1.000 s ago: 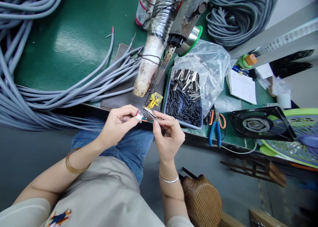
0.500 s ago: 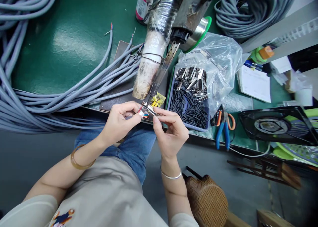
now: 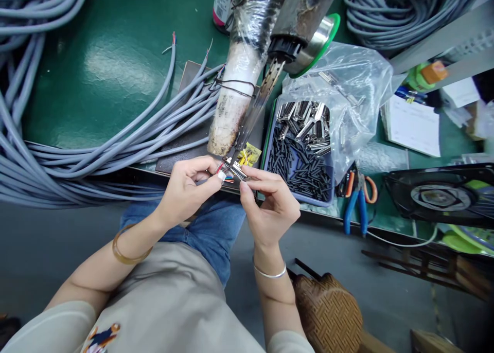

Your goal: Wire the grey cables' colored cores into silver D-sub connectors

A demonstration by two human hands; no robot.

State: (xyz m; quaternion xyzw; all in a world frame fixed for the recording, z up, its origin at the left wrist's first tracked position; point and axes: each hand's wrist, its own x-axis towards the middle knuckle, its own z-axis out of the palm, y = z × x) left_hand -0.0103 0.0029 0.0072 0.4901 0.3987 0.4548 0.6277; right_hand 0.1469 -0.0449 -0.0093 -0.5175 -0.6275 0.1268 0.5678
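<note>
Between finger and thumb, my left hand [image 3: 195, 180] pinches a cable end with thin coloured wires [image 3: 227, 178] fanning out past the thumb. My right hand [image 3: 268, 201] grips the right end of a small metal multi-pin connector [image 3: 239, 173]. Wires and connector lie close together at the table's front edge. The tip of a soldering iron [image 3: 247, 121], pointing down from a fixed mount, reaches the connector's left part; whether it touches cannot be made out. Beside it hangs a plastic-wrapped fume duct [image 3: 226, 119] with a browned mouth. A yellow piece [image 3: 250, 155] lies just behind the connector.
Right of my hands, a blue tray [image 3: 328, 201] holds metal connectors [image 3: 304, 119] and black sleeves [image 3: 299, 162]. Grey cables [image 3: 116, 155] spread across the left. Blue-handled pliers [image 3: 357, 209], a black fan [image 3: 440, 194], a solder reel [image 3: 314, 47] and a plastic bag [image 3: 347, 85] are near. A stool [image 3: 328, 312] stands below.
The view has shifted slightly, so things on the right appear further right. My hands keep their hold; the connector sits marginally to the right under the iron tip.
</note>
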